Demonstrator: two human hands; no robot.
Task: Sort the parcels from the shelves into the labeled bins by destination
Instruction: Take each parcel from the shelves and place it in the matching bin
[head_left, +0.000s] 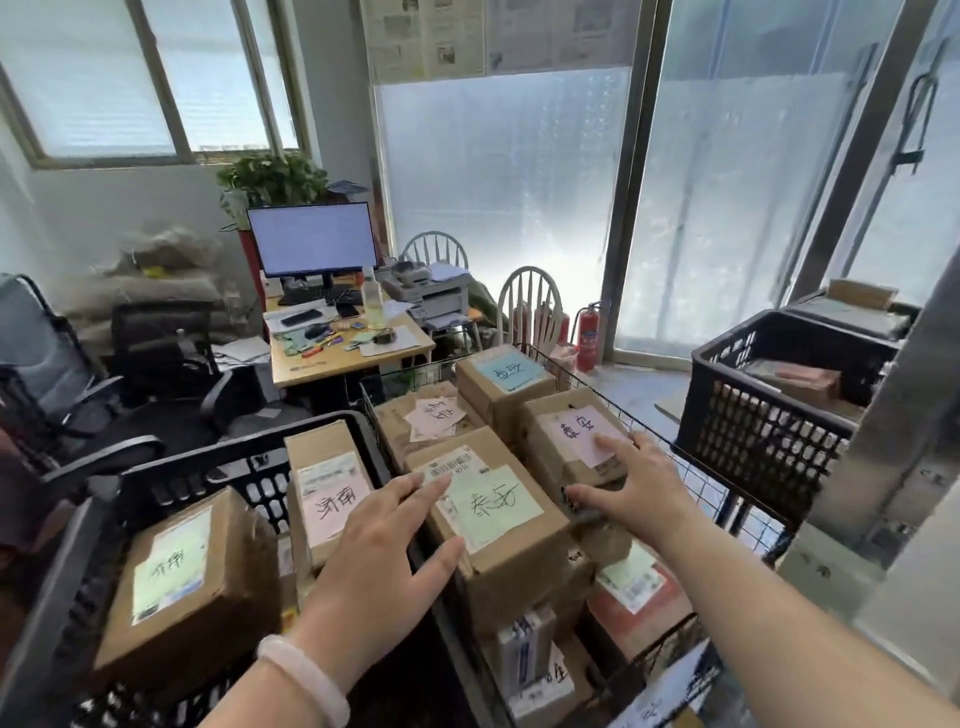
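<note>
A cardboard parcel with a green handwritten label (498, 525) sits on top of several parcels in a wire basket (696, 467). My left hand (384, 540) hovers at its left edge with fingers spread, fingertips near the barcode label. My right hand (628, 488) is spread at the parcel's right side, fingertips touching the pink label of a neighbouring parcel (571, 441). Neither hand grips anything. Behind these, the basket holds a parcel with a blue label (506, 382) and another with pink notes (423, 421). A black crate (171, 483) on the left holds two labelled parcels (182, 577) (327, 488).
Another black crate (769, 415) with a parcel inside stands at the right, beside a metal post (924, 395). Beyond the basket are a cluttered desk (343, 348) with a monitor (311, 239), office chairs (156, 358), white wooden chairs and a fire extinguisher (588, 332).
</note>
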